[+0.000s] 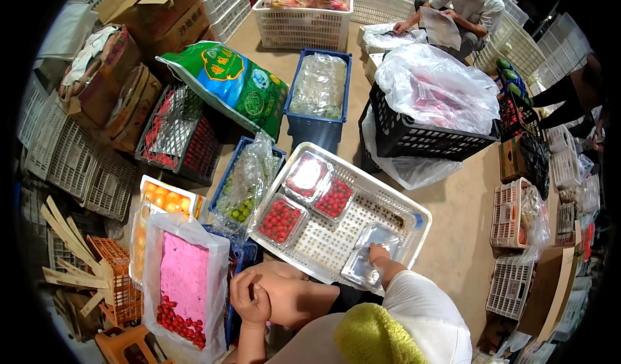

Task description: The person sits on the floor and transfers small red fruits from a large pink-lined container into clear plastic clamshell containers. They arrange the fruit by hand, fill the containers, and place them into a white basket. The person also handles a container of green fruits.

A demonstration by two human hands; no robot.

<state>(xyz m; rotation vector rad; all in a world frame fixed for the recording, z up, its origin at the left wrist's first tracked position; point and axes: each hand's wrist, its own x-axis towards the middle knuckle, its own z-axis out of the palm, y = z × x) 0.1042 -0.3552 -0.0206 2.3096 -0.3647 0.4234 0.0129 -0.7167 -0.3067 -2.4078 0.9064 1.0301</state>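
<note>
My right hand (379, 255) reaches into a white perforated crate (414, 247), its fingers closed at the edge of a clear plastic box (363, 267). That box lies among other clear plastic boxes or lids with no fruit visible in them. At the crate's far left sit clear boxes of small red fruit (283, 220), like cherries or cherry tomatoes. My left hand (251, 299) is loosely curled beside my bare knee, with nothing seen in it. Left of it stands a plastic-lined box (217, 280) with a pink sheet and loose red fruit at its near end.
Beyond the white crate are a blue crate (345, 108) of stacked clear boxes and a black crate (414, 144) under plastic film. A green sack (259, 99), oranges (169, 199) and green fruit (242, 210) lie at left. Another person (475, 8) sits at the far right.
</note>
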